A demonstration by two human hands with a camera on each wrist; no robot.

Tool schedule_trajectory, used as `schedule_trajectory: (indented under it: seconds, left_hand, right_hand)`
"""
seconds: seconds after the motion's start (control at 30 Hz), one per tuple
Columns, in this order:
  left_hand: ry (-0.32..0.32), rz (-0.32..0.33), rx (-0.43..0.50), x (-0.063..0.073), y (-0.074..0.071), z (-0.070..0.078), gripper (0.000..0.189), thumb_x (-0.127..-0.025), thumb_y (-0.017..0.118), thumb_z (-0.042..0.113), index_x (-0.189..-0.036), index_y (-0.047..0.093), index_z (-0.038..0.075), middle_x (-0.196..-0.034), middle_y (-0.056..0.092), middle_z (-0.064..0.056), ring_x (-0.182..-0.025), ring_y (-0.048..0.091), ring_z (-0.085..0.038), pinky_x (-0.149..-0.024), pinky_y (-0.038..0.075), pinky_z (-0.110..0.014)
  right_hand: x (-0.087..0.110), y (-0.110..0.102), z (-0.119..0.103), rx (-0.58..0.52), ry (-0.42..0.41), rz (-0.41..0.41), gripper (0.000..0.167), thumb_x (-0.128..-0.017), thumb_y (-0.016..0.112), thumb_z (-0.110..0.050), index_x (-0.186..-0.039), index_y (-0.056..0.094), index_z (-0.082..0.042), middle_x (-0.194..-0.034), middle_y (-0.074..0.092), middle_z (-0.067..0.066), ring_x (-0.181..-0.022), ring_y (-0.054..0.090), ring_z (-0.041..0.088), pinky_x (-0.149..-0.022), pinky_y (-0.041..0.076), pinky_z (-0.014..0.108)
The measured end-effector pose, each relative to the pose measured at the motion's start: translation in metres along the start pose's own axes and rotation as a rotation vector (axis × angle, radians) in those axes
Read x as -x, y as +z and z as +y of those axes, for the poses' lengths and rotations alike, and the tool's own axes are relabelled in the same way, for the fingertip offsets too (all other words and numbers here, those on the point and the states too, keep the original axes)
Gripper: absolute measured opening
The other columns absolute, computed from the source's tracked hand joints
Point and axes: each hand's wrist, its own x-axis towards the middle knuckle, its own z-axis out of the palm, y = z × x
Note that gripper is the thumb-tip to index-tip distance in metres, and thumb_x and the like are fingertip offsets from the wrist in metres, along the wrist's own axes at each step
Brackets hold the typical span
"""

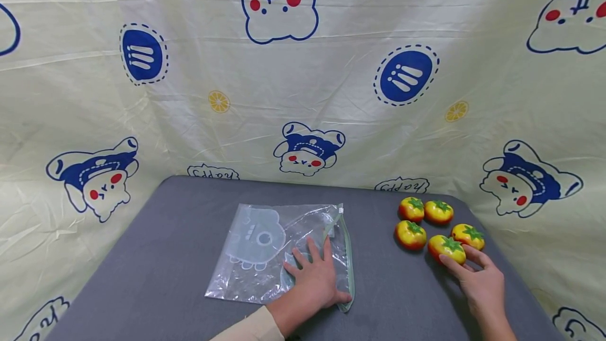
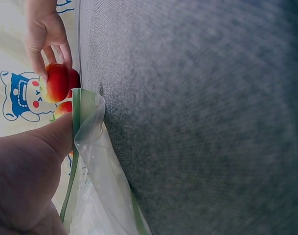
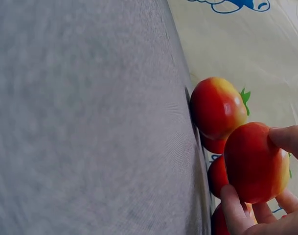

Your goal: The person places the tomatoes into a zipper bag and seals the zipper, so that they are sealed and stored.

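A clear zip bag (image 1: 255, 283) with pale printed figures lies flat, its green zip edge (image 1: 351, 272) to the right. My left hand (image 1: 314, 280) rests on the bag with fingers spread, thumb at the zip edge. In the left wrist view the bag's green-edged mouth (image 2: 82, 110) stands up a little beside the thumb. At the right, my right hand (image 1: 483, 283) grips a red-and-yellow tomato (image 1: 445, 248) with a green star-shaped top. The right wrist view shows thumb and fingers around that tomato (image 3: 254, 164).
Several more tomatoes sit close behind and beside the held one: one at the left (image 1: 410, 235), one at the right (image 1: 467, 236), two at the back (image 1: 438, 212). The grey table (image 1: 156, 257) meets a cream patterned cloth (image 1: 350, 93) at its far edge.
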Motion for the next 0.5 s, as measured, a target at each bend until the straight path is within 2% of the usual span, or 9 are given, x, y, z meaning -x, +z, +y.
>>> schedule_trajectory:
  seconds: [0.07,0.13,0.23,0.5]
  left_hand:
    - [0.001,-0.003,-0.002,0.0,0.001,0.0,0.135,-0.058,0.091,0.068,-0.164,0.019,0.025,-0.17,0.017,-0.021,-0.149,0.021,-0.06,-0.109,0.024,-0.082]
    - [0.003,-0.002,-0.004,0.0,0.001,0.0,0.135,-0.058,0.091,0.068,-0.164,0.019,0.025,-0.17,0.017,-0.021,-0.149,0.021,-0.06,-0.109,0.024,-0.082]
    - [0.006,0.004,-0.003,-0.001,0.001,0.0,0.135,-0.058,0.091,0.068,-0.163,0.019,0.025,-0.17,0.017,-0.022,-0.149,0.022,-0.06,-0.109,0.024,-0.082]
    - [0.012,0.005,0.016,0.0,0.0,0.0,0.135,-0.057,0.092,0.067,-0.163,0.02,0.024,-0.17,0.017,-0.023,-0.149,0.021,-0.061,-0.108,0.023,-0.083]
  right_hand:
    - [0.003,0.0,-0.002,0.002,-0.003,-0.007,0.088,-0.081,0.082,-0.055,-0.149,0.05,-0.009,-0.149,0.049,0.017,-0.093,0.06,0.003,-0.058,0.043,0.005]
    - [0.006,0.001,-0.004,0.002,-0.008,-0.014,0.088,-0.082,0.081,-0.055,-0.15,0.049,-0.01,-0.15,0.049,0.018,-0.106,0.062,0.017,-0.058,0.042,0.005]
    - [0.011,0.002,-0.007,-0.005,-0.008,-0.021,0.088,-0.081,0.081,-0.055,-0.15,0.049,-0.011,-0.151,0.048,0.017,-0.122,0.056,0.031,-0.059,0.041,0.005]
    - [0.026,0.006,-0.015,0.002,-0.042,-0.049,0.085,-0.083,0.081,-0.052,-0.151,0.048,-0.012,-0.153,0.048,0.017,-0.129,0.051,0.034,-0.063,0.038,0.005]
